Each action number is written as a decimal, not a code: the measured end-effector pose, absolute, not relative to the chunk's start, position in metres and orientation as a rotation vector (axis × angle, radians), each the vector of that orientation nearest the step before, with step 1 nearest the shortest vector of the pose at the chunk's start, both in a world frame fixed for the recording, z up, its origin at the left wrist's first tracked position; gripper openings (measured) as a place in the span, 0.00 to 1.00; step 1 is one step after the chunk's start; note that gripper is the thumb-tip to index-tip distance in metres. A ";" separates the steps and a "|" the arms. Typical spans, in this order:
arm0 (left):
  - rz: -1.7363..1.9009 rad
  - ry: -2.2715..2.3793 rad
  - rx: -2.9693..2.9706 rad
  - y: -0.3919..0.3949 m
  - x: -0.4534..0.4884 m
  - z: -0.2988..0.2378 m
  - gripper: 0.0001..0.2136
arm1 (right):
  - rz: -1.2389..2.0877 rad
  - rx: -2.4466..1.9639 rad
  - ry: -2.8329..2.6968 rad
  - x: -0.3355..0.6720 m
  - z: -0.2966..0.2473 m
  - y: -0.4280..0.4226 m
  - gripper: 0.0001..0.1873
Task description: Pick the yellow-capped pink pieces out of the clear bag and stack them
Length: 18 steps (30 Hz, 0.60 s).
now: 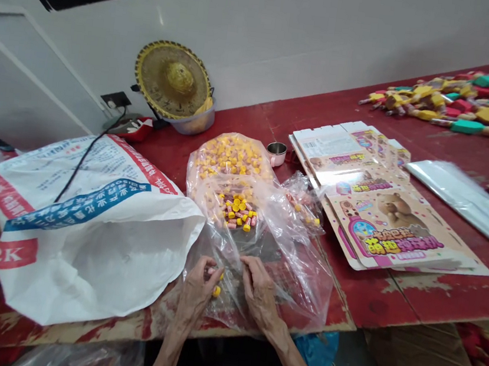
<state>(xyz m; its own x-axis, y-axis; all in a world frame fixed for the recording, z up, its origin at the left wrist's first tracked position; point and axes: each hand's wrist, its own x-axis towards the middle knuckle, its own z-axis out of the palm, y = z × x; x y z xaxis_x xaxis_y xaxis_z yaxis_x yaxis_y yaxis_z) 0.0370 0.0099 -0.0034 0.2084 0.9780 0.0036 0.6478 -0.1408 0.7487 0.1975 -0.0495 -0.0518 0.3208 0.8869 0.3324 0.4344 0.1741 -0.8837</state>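
Sack (90, 235) left of clear bag (272, 225); cup (276, 159), printed cards (399, 231) right.

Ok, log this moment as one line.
left hand: at yellow-capped pieces, grip unclear | right hand: at clear plastic bag | white sack: mouth open, left of bag

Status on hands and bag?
Left hand at a few yellow-ended pieces. Right hand on clear bag. Many more inside. White sack close beside left hand.

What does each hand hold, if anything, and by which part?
Left hand: small pieces, it seems; the held part is hidden. Right hand: on the clear bag; whether it grips cannot be told.
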 end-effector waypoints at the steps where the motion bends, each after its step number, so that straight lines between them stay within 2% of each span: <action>1: 0.678 1.507 1.845 0.009 0.037 -0.003 0.14 | 0.494 -1.440 -1.295 0.198 -0.052 -0.050 0.17; 18: 0.766 1.503 1.911 0.000 0.041 -0.015 0.13 | 0.429 -1.405 -1.302 0.198 -0.057 -0.048 0.17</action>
<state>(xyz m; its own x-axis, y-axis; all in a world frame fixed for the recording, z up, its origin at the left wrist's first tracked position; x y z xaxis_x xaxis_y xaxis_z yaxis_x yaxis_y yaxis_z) 0.0408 -0.0005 -0.0155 0.1990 0.9765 0.0831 0.6410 -0.1939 0.7427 0.1975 -0.0480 -0.0573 0.3259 0.8582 0.3965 0.4542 0.2256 -0.8618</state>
